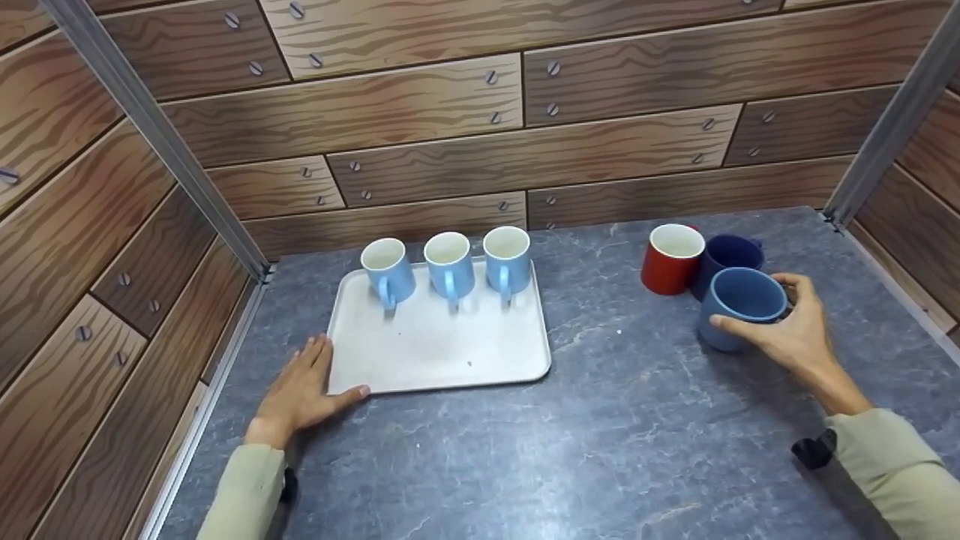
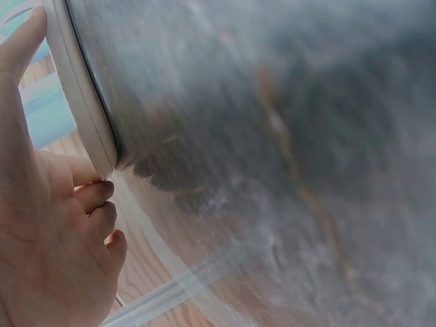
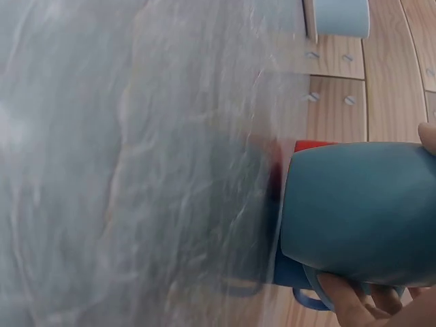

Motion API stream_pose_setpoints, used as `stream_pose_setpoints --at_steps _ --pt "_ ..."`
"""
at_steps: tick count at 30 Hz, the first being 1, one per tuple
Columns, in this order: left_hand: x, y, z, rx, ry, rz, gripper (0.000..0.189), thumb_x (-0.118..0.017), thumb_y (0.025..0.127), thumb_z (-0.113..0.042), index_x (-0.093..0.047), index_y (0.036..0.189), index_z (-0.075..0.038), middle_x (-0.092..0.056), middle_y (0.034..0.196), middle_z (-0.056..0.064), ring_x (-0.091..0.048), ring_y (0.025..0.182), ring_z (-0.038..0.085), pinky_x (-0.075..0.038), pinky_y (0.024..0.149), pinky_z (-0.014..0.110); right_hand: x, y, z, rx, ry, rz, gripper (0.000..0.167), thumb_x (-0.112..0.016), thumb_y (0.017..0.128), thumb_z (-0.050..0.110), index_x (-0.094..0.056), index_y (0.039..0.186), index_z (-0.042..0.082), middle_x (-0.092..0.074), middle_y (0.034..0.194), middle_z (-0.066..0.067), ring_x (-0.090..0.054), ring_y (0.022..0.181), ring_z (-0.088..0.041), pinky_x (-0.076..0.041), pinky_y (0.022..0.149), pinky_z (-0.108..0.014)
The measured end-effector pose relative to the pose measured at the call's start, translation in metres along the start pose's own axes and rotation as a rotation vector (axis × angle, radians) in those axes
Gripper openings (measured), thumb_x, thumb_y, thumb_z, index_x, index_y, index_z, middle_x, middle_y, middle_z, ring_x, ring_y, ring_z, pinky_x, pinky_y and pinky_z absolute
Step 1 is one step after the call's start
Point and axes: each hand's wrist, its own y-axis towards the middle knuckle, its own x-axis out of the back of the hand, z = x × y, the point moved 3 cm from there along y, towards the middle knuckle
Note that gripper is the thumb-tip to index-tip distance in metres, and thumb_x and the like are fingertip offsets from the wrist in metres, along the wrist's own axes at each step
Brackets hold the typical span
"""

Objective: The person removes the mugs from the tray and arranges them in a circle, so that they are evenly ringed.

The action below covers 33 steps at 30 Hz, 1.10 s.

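Wood-patterned panels (image 1: 420, 135) enclose a grey, marbled worktop (image 1: 480, 457). A white tray (image 1: 442, 352) lies at left centre; three light blue mugs (image 1: 463, 280) stand in a row along its far edge, handles facing the near side. Left hand (image 1: 300, 390): fingers extended, thumb spread, touching the tray's near left corner. Right hand (image 1: 799, 337): fingers and thumb grip a blue mug (image 1: 721, 330) at right, in front of a dark blue mug (image 1: 726, 253) and a red mug (image 1: 664, 270). Base contact with the worktop cannot be determined.
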Motion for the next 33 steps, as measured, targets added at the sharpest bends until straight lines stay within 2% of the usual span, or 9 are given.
stream_pose_setpoints --at_steps 10,27,30,33 --pt "0.0019 0.003 -0.0021 -0.019 0.007 -0.011 0.122 -0.062 0.09 -0.08 -0.027 0.164 0.01 -0.025 0.172 0.03 -0.021 0.162 0.047 -0.019 0.135 0.057 0.0034 0.0005 -0.0063 -0.104 -0.055 -0.007 0.106 -0.102 0.071 0.033 -0.041 0.15 -0.003 -0.052 0.145 -0.02 -0.049 0.124 -0.03 -0.037 0.089 -0.017" --pt "-0.001 0.0022 0.0008 0.004 0.003 0.001 0.124 -0.061 0.089 -0.082 -0.025 0.165 0.008 -0.023 0.174 0.029 -0.019 0.163 0.047 -0.017 0.135 0.058 0.0001 0.0016 -0.006 -0.158 -0.101 -0.01 0.112 -0.102 0.07 0.042 -0.04 0.153 -0.001 -0.053 0.149 -0.027 -0.051 0.134 -0.039 -0.04 0.095 -0.034" --pt "-0.0008 0.0018 0.0014 0.0 0.002 -0.003 0.123 -0.062 0.089 -0.082 -0.025 0.165 0.009 -0.023 0.173 0.029 -0.019 0.163 0.047 -0.017 0.135 0.058 -0.0004 0.0011 -0.005 -0.153 -0.1 -0.003 0.112 -0.101 0.071 0.043 -0.04 0.154 0.0 -0.053 0.15 -0.026 -0.051 0.134 -0.039 -0.04 0.096 -0.034" --pt "-0.0005 0.0008 0.0014 -0.004 -0.005 -0.007 0.122 -0.063 0.089 -0.08 -0.026 0.165 0.008 -0.024 0.173 0.029 -0.019 0.163 0.046 -0.017 0.135 0.058 0.0009 -0.0004 -0.004 -0.133 -0.088 0.033 0.111 -0.098 0.075 0.043 -0.037 0.157 0.0 -0.052 0.151 -0.026 -0.051 0.132 -0.037 -0.039 0.094 -0.027"
